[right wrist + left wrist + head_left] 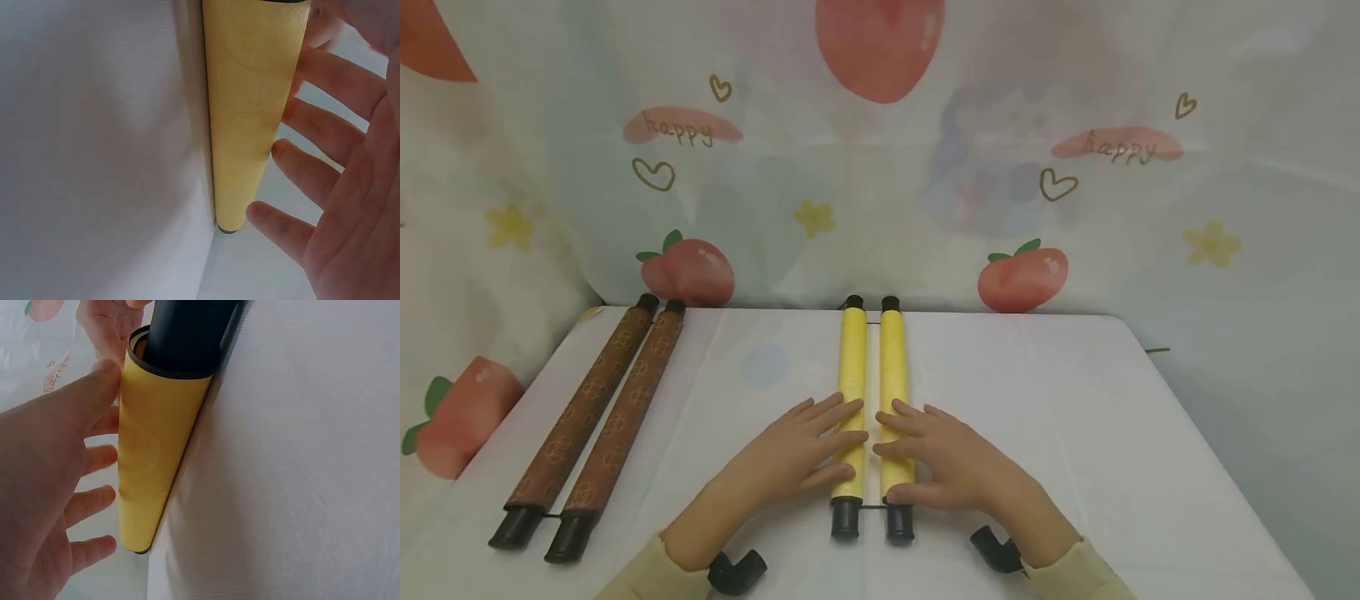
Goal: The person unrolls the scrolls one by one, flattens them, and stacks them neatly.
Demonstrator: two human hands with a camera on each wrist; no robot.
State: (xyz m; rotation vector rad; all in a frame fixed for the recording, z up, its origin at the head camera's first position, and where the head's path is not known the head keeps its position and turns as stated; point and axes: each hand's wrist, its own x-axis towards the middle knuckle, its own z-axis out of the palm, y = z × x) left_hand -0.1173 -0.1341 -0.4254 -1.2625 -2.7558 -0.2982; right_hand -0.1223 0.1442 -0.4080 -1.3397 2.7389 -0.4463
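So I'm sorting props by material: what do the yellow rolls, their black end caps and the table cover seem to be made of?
Yellow rolls: probably paper or fabric wound on a tube, matte, with a faint mottled grain close up. Black end caps: likely plastic, smooth with a dull sheen. Table cover: seemingly thin white cloth or film, showing fold creases and fine weave-like texture. Both hands, left hand and right hand, rest flat on the rolls.

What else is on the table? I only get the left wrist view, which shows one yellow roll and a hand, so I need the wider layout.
Observer: A second yellow roll lies parallel to the first yellow roll, close on its right.
Operator: Where is the right hand?
Observer: The right hand rests flat on that second roll, fingers straight, mirroring the left hand on the first.
Operator: Anything further off?
Observer: A pair of brown patterned rolls lies near the left edge of the white table, untouched.
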